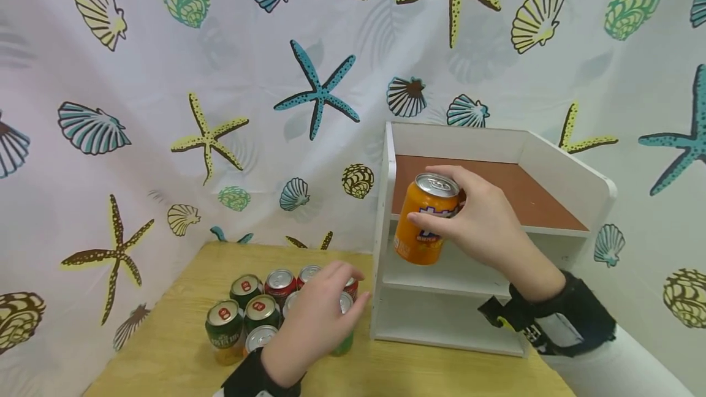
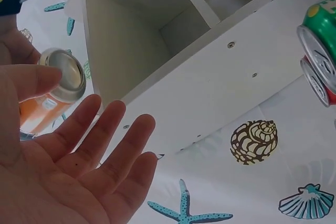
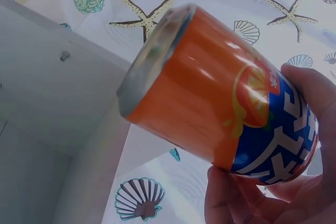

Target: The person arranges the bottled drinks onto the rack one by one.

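Note:
My right hand [image 1: 480, 213] grips an orange soda can [image 1: 421, 225] around its upper part and holds it in the air in front of the white shelf unit [image 1: 452, 308]. The right wrist view shows the can [image 3: 205, 93] tilted, its blue label beside the thumb. My left hand [image 1: 317, 314] is over the group of cans on the table, fingers loosely bent and apart. In the left wrist view the left hand [image 2: 84, 166] holds nothing, palm showing, and the orange can [image 2: 52, 95] appears behind its thumb.
Several cans stand on the wooden table [image 1: 165, 323], green ones [image 1: 223, 320] at the left and red ones [image 1: 280, 283] behind; my left hand hides some. The shelf unit has a brown top board [image 1: 474, 182] with raised sides. A shell-patterned curtain [image 1: 248, 139] hangs behind.

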`<state>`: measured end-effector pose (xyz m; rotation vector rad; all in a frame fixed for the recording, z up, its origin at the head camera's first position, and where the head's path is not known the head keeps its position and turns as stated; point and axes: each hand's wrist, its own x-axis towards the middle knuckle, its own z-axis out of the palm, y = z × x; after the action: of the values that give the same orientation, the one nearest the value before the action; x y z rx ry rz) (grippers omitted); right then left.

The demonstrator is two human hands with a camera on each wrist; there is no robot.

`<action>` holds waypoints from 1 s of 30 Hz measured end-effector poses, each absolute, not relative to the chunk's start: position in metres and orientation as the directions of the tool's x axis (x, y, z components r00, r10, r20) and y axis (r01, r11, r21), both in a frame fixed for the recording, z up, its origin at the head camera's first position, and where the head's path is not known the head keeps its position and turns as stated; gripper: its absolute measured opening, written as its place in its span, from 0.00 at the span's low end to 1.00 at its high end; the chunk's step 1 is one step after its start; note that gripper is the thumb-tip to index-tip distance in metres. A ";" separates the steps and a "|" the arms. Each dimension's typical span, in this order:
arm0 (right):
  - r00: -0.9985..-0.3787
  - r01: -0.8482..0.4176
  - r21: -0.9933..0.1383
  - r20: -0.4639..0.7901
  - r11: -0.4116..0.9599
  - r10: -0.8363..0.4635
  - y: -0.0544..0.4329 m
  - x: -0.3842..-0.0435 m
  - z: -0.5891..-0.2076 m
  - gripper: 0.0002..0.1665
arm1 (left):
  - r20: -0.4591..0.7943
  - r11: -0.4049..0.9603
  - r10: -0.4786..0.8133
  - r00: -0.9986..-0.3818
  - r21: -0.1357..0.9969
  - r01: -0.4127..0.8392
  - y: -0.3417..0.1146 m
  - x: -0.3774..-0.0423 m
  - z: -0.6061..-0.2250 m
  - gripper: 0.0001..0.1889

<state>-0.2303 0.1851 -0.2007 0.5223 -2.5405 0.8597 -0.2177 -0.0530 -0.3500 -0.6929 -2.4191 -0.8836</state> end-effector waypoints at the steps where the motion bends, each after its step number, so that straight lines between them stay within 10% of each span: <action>1: -0.851 -0.459 -0.485 0.479 0.744 -0.213 0.185 -0.233 -0.198 0.41 | 0.578 0.664 0.299 -0.760 0.446 0.600 -0.052 -0.218 -0.350 0.10; 30: -0.885 -0.384 -0.497 0.437 0.778 -0.158 0.185 -0.280 -0.167 0.45 | 0.498 0.693 0.283 -0.819 0.484 0.534 -0.038 -0.250 -0.352 0.15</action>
<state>-0.2798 0.1849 -0.1665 0.4119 -2.5974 0.8403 -0.2505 -0.0383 -0.3525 -0.6362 -2.5175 -0.8929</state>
